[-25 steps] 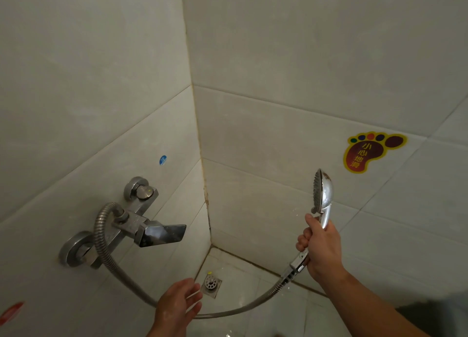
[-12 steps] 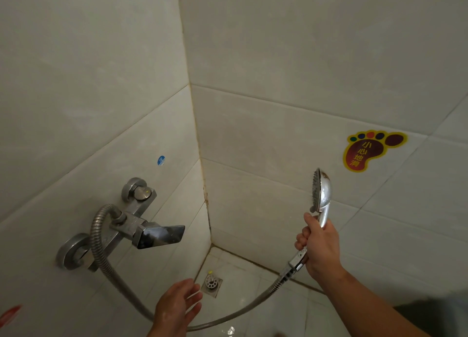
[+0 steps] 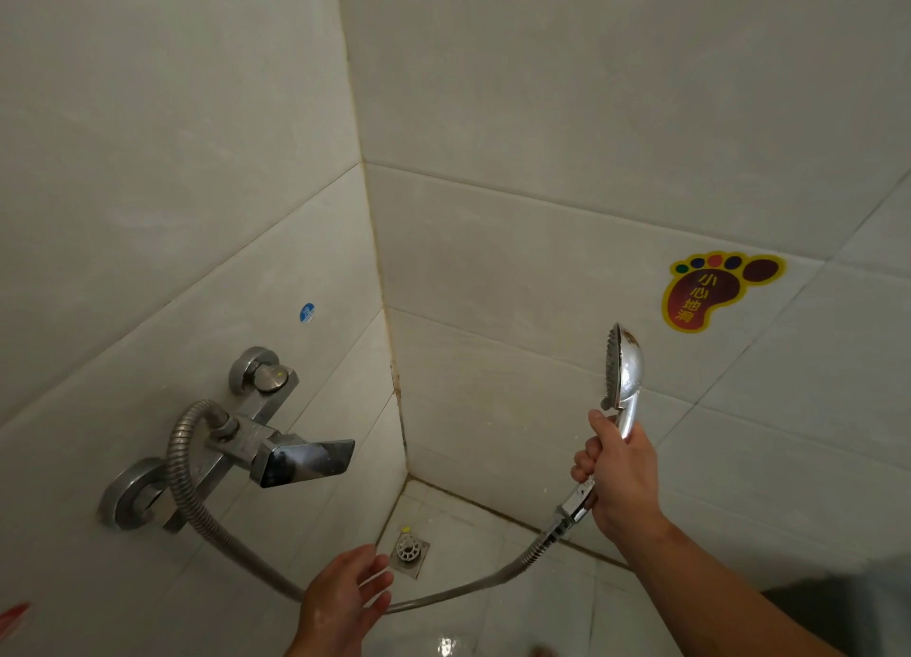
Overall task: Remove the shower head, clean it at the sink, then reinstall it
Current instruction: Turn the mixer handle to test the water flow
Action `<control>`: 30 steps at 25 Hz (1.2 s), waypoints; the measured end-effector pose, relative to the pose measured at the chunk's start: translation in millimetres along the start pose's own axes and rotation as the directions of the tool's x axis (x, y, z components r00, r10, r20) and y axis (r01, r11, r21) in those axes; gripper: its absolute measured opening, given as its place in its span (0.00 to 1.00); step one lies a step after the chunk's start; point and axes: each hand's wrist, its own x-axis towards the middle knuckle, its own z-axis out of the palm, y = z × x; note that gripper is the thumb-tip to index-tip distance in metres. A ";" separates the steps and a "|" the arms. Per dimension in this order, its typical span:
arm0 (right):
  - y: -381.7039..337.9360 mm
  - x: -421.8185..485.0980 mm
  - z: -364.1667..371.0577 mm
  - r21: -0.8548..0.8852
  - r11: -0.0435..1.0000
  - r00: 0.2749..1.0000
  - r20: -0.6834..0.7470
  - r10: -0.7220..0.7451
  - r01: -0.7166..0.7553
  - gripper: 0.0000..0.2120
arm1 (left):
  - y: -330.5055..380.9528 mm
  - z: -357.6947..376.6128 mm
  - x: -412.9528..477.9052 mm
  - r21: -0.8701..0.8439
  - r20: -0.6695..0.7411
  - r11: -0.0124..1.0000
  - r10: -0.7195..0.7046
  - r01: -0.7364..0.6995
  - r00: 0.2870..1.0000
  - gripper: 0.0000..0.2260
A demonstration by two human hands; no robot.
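My right hand (image 3: 622,474) grips the handle of a chrome shower head (image 3: 622,368), held upright with its spray face turned left. A ribbed metal hose (image 3: 197,503) runs from the handle's base down in a loop and up to the wall-mounted mixer tap (image 3: 276,454) on the left wall. My left hand (image 3: 340,602) hovers low at the centre with fingers straight and spread, in front of the hose and holding nothing.
White tiled walls meet in a corner ahead. A floor drain (image 3: 408,550) sits in that corner on wet floor tiles. A foot-shaped warning sticker (image 3: 710,289) is on the right wall, and a small blue sticker (image 3: 306,312) on the left wall.
Both hands stay almost where they were. The view has shifted slightly, and the left hand's fingers have spread a little.
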 end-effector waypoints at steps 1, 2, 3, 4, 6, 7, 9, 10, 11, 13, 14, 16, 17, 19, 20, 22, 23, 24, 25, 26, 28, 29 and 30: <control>-0.1 -0.2 0.4 0.005 1.000 1.000 0.001 0.001 -0.001 0.09 | 0.3 0.2 -0.3 -0.002 0.004 1.000 -0.003 0.003 1.000 0.03; -0.5 -0.7 0.8 0.008 1.000 1.000 0.003 0.001 -0.001 0.09 | 0.4 0.3 -0.3 -0.003 0.005 1.000 -0.006 0.006 1.000 0.03; -0.8 -1.2 1.3 0.011 1.000 1.000 0.005 0.002 -0.002 0.08 | 0.3 0.2 0.0 -0.003 0.005 1.000 -0.007 0.008 1.000 0.03; -1.5 -1.9 1.8 0.015 1.000 1.000 0.005 0.004 -0.004 0.09 | 0.1 0.0 0.4 -0.002 0.004 1.000 -0.007 0.007 1.000 0.03; -2.4 -2.8 3.2 0.020 1.000 1.000 0.002 0.009 -0.009 0.10 | -0.6 -0.9 1.3 0.000 0.000 1.000 -0.006 0.006 1.000 0.03; -2.7 -3.1 4.0 0.019 1.000 1.000 0.002 0.009 -0.009 0.11 | -1.0 -1.4 1.6 0.002 -0.001 1.000 -0.005 0.005 1.000 0.03; -2.8 -3.5 5.2 0.015 1.000 1.000 0.005 0.007 -0.007 0.10 | -1.3 -2.2 2.3 0.004 -0.002 1.000 -0.001 0.001 1.000 0.04; -2.8 -3.7 5.5 0.013 1.000 1.000 0.007 0.006 -0.006 0.10 | -1.4 -2.5 2.9 0.005 -0.002 1.000 0.000 0.000 1.000 0.04; -2.8 -3.7 5.7 0.011 1.000 1.000 0.009 0.004 -0.004 0.10 | -1.8 -2.7 3.7 0.005 -0.005 1.000 0.001 -0.001 1.000 0.04; -2.7 -3.8 6.1 0.008 1.000 1.000 0.010 0.002 -0.002 0.09 | -2.0 -3.4 4.2 0.006 -0.008 1.000 0.005 -0.005 1.000 0.05; -2.7 -3.6 6.2 0.007 1.000 1.000 0.011 0.002 -0.002 0.09 | -2.0 -3.5 4.0 0.008 -0.008 1.000 0.008 -0.008 1.000 0.05; -2.2 -2.9 5.9 0.004 1.000 1.000 0.011 0.002 -0.002 0.09 | -1.8 -3.6 3.1 0.010 -0.005 1.000 0.005 -0.005 1.000 0.05; -1.7 -2.1 5.7 0.002 1.000 1.000 0.010 0.002 -0.002 0.09 | -1.4 -3.8 3.0 0.011 -0.003 1.000 0.002 -0.002 1.000 0.05; -1.2 -1.2 5.5 -0.005 1.000 1.000 0.011 0.000 0.000 0.08 | -1.1 -4.3 3.9 0.012 -0.004 1.000 -0.005 0.005 1.000 0.06; -1.4 -1.0 5.3 -0.007 1.000 1.000 0.013 -0.001 0.002 0.08 | -1.2 -4.3 4.6 0.012 -0.005 1.000 -0.006 0.006 1.000 0.06; -1.6 -0.1 5.3 -0.011 1.000 1.000 0.016 -0.003 0.003 0.07 | -1.8 -4.5 5.8 0.011 -0.008 1.000 0.001 -0.001 1.000 0.07; -1.8 0.1 5.1 -0.013 1.000 1.000 0.017 -0.004 0.004 0.07 | -2.5 -4.6 6.5 0.009 -0.009 1.000 0.004 -0.004 1.000 0.07; -2.2 0.4 5.1 -0.013 1.000 1.000 0.018 -0.005 0.005 0.07 | -2.8 -4.5 7.1 0.007 -0.009 1.000 0.005 -0.005 1.000 0.07; -2.6 0.5 5.3 -0.014 1.000 1.000 0.019 -0.005 0.005 0.07 | -2.8 -4.3 6.9 0.005 -0.005 1.000 0.006 -0.006 1.000 0.07; -2.9 0.3 5.4 -0.017 1.000 1.000 0.018 -0.004 0.004 0.08 | -2.2 -4.3 5.9 0.004 0.000 1.000 0.006 -0.006 1.000 0.08; -3.6 -0.7 5.4 -0.016 1.000 1.000 0.016 -0.001 0.001 0.08 | 2.3 -2.6 1.4 0.007 0.005 1.000 0.029 -0.029 1.000 0.08; -3.6 -1.1 5.3 -0.011 1.000 1.000 0.017 -0.001 0.001 0.08 | 7.5 -1.1 -3.0 0.005 0.006 0.998 0.070 -0.070 0.998 0.08; -3.8 -1.6 5.5 -0.006 1.000 1.000 0.019 -0.001 0.001 0.08 | 15.0 1.1 -7.3 0.003 0.007 0.990 0.138 -0.138 0.990 0.09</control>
